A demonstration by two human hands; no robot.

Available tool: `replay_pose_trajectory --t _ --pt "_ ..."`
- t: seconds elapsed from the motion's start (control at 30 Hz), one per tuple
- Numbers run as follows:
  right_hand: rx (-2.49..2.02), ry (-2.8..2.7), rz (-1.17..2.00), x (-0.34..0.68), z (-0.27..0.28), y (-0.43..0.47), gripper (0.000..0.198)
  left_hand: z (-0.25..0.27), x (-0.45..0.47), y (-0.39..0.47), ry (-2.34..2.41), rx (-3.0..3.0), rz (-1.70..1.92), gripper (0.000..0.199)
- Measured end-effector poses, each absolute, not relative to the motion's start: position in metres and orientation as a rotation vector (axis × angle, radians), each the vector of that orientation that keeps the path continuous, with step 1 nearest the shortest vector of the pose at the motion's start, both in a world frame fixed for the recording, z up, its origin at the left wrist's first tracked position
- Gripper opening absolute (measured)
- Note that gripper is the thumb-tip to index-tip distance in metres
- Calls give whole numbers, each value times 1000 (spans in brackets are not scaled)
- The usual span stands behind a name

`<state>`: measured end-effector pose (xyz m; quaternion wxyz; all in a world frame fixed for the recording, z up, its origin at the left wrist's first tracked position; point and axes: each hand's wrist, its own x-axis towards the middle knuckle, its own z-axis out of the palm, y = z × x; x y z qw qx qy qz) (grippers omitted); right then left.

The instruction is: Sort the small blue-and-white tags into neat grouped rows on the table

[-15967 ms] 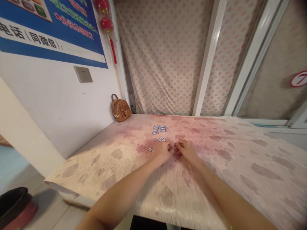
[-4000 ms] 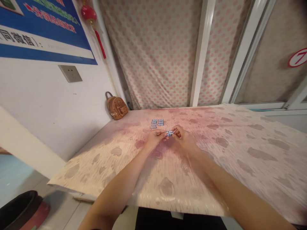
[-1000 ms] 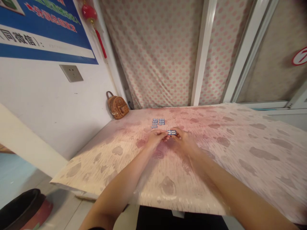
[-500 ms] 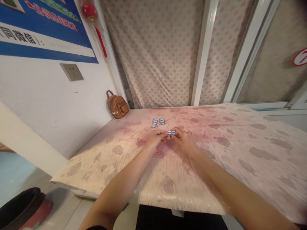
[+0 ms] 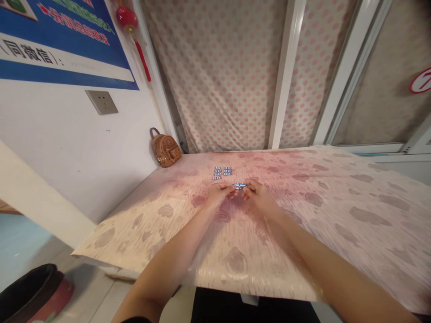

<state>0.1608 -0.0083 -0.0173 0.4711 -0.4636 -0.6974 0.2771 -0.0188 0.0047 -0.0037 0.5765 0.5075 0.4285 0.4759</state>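
Left hand [image 5: 218, 192]: fingers closed on the left end of a blue-and-white block [image 5: 240, 185], which lies between the two hands, apparently just above the patterned tablecloth [image 5: 353, 208]. Right hand [image 5: 261, 194]: fingers bent, fingertips at the block's right end; too small to tell whether they pinch it or only touch. Compared with 0.5 s ago: both hands in nearly the same place; the right hand's lower fingers now stand slightly apart from the block. The block then showed two full rows of white bars; now the upper row reads clearly and the lower one shows mainly at the left. Compared with 16 s ago: small pieces lay loose on the cloth by the left hand, and the hands worked nearer the table's front edge; now they have moved forward, with the block between them. Unchanged: beyond the hands, the left column [image 5: 217, 173] of small blue-and-white pieces counts four rows, the right column [image 5: 227, 171] three, a narrow gap between the two. The brown backpack [image 5: 166, 150] likewise remains at the far left corner of the table, against the wall. Markings on the pieces: not legible.
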Motion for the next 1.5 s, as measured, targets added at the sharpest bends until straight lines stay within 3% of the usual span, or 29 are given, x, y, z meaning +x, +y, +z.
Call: replay_pose_trajectory --t 0.27,0.6,0.83,1.1,1.27,1.5 --pt "-1004 -1530 1026 163 -15 -5 33 -6 -19 6 1035 1303 1184 24" --pt "-1176 -1436 852 169 -13 -4 22 -10 -37 39 1210 1436 1203 10" --pt "-1160 -1367 1062 181 10 -19 29 -5 -51 92 1511 1524 1185 9" --pt "-1203 -1320 1099 221 30 -50 37 -12 -42 124 1772 1586 1002 13" --pt "-1137 -1104 1192 247 25 -59 36 -13 -56 135 1979 1730 894 32" --pt "-1159 -1031 958 252 32 -68 28 -1 -94 165 1968 1928 860 35"
